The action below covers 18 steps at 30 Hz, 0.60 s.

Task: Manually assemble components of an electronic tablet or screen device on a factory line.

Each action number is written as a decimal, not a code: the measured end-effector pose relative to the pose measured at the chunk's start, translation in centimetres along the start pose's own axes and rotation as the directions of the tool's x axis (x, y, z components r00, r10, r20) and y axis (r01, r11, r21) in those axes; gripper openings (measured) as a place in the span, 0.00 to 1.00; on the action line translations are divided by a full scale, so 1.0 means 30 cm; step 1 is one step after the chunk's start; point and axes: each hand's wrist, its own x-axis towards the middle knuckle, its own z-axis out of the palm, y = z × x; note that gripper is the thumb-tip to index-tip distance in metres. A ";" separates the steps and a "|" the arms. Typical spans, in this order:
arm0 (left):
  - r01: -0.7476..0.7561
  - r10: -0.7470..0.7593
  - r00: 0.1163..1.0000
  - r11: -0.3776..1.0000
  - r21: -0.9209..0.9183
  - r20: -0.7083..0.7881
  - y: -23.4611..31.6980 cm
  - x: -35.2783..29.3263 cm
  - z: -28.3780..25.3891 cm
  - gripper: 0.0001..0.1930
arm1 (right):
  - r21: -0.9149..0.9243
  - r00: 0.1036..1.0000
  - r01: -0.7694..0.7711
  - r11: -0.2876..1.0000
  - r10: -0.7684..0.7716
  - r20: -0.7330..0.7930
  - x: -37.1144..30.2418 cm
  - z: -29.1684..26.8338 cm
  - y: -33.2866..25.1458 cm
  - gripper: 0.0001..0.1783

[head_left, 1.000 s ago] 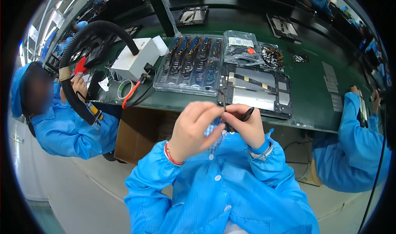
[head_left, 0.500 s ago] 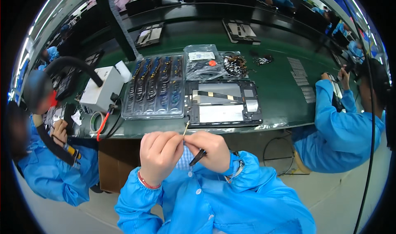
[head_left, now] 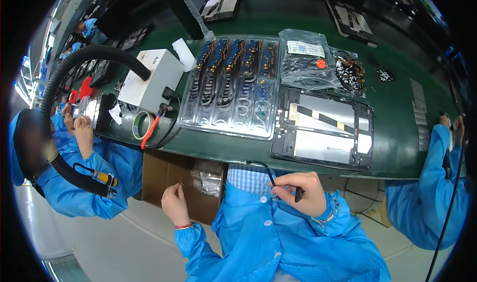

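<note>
My left hand [head_left: 176, 203] is closed in a pinch over the cardboard box below the table edge. A tiny yellowish scrap [head_left: 181, 183] shows at its fingertips. Held away to the right, my right hand [head_left: 304, 193] grips a thin black flexible strip [head_left: 268, 171], whose bent far end reaches the table edge. A dark, blunt-ended piece [head_left: 298, 194] pokes out beneath the same hand; whether it belongs to the strip, I cannot tell. Beyond that hand lies an opened tablet [head_left: 323, 128] with bare silver battery panels. Left of it, a clear plastic tray [head_left: 226, 125] holds rows of black strips.
An open cardboard box [head_left: 164, 175] with clear plastic bags sits below the table. A white box with a black hose [head_left: 154, 75], a tape roll [head_left: 143, 124] and bagged parts [head_left: 305, 58] stand on the green table [head_left: 392, 133]. Co-workers sit on both sides.
My hands, together before, have come apart: the left went down and left to the cardboard box, the right stays with the black strip. The view has turned toward the left.
</note>
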 end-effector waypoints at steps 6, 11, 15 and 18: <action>-0.185 0.181 0.981 0.743 -0.643 -0.073 0.330 0.030 -0.152 0.06 | 0.156 0.995 -0.064 0.986 0.051 0.089 0.048 0.000 -0.022 0.06; -0.193 0.378 0.926 0.510 -0.838 0.017 0.608 0.094 -0.120 0.13 | 0.209 0.996 -0.073 0.975 0.059 0.073 0.041 -0.004 0.017 0.06; -0.379 0.580 0.812 0.442 -0.813 -0.064 0.652 0.110 -0.101 0.13 | 0.246 0.991 -0.134 0.960 0.127 0.043 0.007 -0.021 0.025 0.08; -0.434 0.630 0.766 0.363 -0.825 -0.126 0.676 0.111 -0.092 0.12 | 0.260 0.993 -0.108 0.960 0.116 -0.017 0.000 -0.041 0.008 0.12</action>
